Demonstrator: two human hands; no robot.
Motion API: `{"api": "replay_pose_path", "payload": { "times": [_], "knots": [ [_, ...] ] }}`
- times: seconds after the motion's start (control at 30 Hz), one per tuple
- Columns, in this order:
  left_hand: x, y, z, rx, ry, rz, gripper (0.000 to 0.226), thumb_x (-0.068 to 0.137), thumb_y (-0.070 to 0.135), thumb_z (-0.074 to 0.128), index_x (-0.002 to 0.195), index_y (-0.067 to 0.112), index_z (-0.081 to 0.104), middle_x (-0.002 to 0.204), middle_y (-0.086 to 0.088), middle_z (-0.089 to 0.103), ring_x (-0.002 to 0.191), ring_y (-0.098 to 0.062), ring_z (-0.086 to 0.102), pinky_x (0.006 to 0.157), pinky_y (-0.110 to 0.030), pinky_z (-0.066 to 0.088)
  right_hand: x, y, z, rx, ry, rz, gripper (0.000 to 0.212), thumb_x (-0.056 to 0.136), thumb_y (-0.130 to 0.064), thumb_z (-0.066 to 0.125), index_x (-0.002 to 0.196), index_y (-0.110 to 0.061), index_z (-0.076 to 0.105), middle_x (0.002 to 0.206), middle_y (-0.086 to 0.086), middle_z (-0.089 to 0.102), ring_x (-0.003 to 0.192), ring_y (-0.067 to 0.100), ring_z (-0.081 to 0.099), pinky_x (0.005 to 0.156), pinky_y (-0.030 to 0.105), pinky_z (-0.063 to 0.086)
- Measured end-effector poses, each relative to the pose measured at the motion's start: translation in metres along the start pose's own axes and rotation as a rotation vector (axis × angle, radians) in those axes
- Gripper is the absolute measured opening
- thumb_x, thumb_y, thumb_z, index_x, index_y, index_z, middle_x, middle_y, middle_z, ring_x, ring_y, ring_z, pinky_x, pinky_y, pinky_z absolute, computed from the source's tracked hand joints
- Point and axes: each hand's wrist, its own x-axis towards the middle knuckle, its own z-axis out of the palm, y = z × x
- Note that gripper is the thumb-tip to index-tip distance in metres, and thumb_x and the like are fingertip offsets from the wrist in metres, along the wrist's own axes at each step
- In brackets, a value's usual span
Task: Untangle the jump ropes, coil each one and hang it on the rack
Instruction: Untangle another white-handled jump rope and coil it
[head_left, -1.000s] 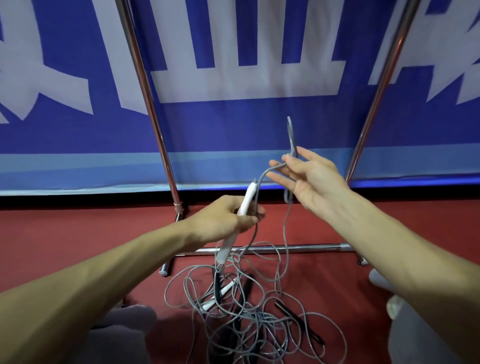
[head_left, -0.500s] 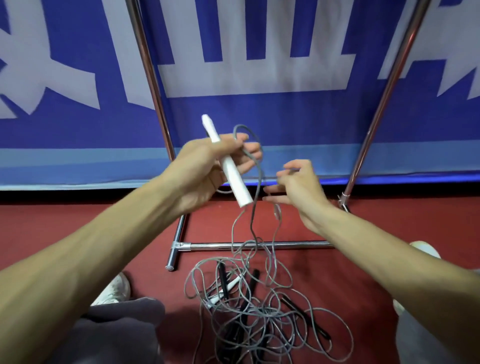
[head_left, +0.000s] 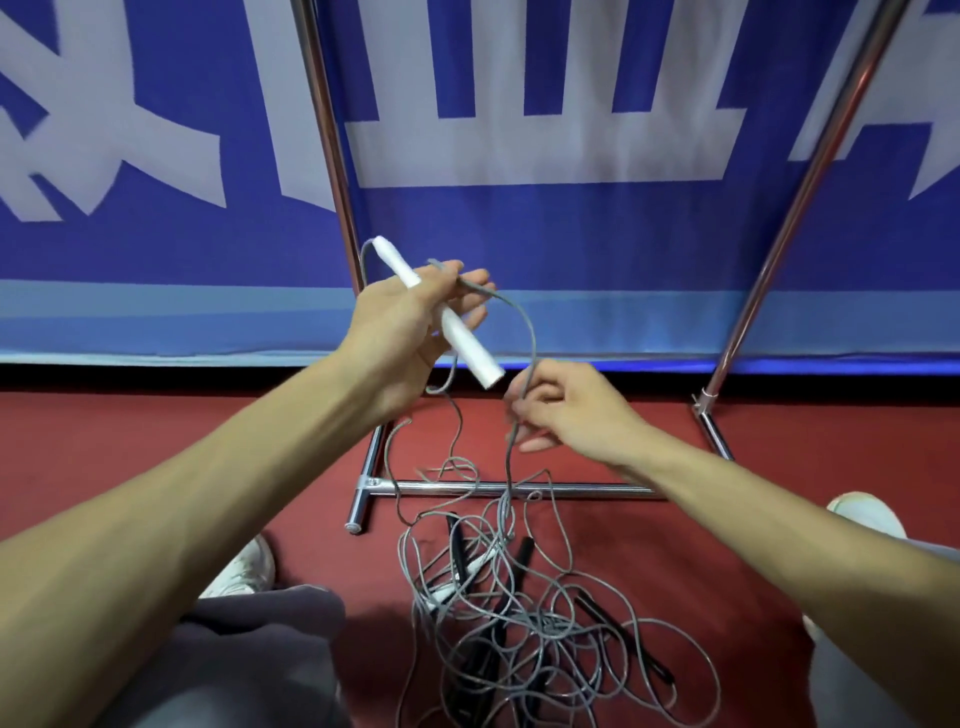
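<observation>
My left hand (head_left: 402, 325) grips a white jump-rope handle (head_left: 467, 348), held tilted in front of the rack, with a loop of grey cord under the fingers. That grey cord (head_left: 530, 332) arcs down to my right hand (head_left: 563, 410), which pinches it lower and to the right. Below, the cord runs into a tangled pile of grey ropes (head_left: 524, 613) on the red floor, with several black handles (head_left: 519, 561) and a white one in it. The chrome rack (head_left: 498, 488) stands behind the pile; only its uprights and base bar show.
A blue and white banner (head_left: 545, 234) hangs behind the rack. My knees in grey trousers (head_left: 249, 665) and white shoes (head_left: 244, 571) flank the pile. Red floor (head_left: 130, 441) spreads to the left and right.
My left hand has risen from low by the pile with the white handle. My right hand has come down from head height and closed its fingers on the cord.
</observation>
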Motion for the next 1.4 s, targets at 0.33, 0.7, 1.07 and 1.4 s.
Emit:
{"api": "replay_pose_path", "payload": {
  "times": [0.33,0.7,1.07,1.4],
  "knots": [
    [-0.004,-0.049,-0.013,0.971,-0.351,0.001,0.015,0.094,0.017,0.064,0.106,0.011,0.07,0.089,-0.01,0.071,0.075,-0.017,0.059,0.079,-0.039,0.051,-0.002,-0.033,-0.033,0.611,0.153,-0.003,0.022,0.097,0.007,0.041,0.095,-0.005,0.059,0.078,0.008,0.059,0.054,0.015,0.064,0.06,0.036,0.061],
    [-0.014,-0.063,0.006,0.942,-0.538,-0.138,0.009,0.094,0.006,0.061,0.099,0.001,0.066,0.098,-0.01,0.074,0.092,-0.019,0.072,0.08,-0.035,0.058,0.004,-0.024,-0.058,1.17,0.437,0.064,0.017,0.099,0.006,0.039,0.09,-0.001,0.052,0.077,0.013,0.06,0.059,0.023,0.068,0.051,0.033,0.058],
    [-0.015,-0.039,0.011,0.548,-0.233,-0.111,0.011,0.092,0.003,0.061,0.082,0.002,0.063,0.079,-0.017,0.071,0.073,-0.024,0.068,0.071,-0.035,0.061,-0.006,-0.006,-0.029,0.329,0.205,0.218,0.028,0.097,0.005,0.038,0.114,-0.004,0.057,0.11,0.021,0.065,0.085,0.029,0.065,0.071,0.034,0.057],
    [-0.011,-0.013,0.011,-0.004,0.042,0.087,0.008,0.094,0.005,0.059,0.096,-0.003,0.058,0.08,-0.013,0.071,0.081,-0.026,0.073,0.068,-0.032,0.06,-0.002,0.009,0.006,0.07,-0.068,0.199,0.022,0.089,-0.004,0.063,0.092,-0.026,0.06,0.092,0.004,0.063,0.078,0.013,0.058,0.069,0.024,0.048]
  ]
}}
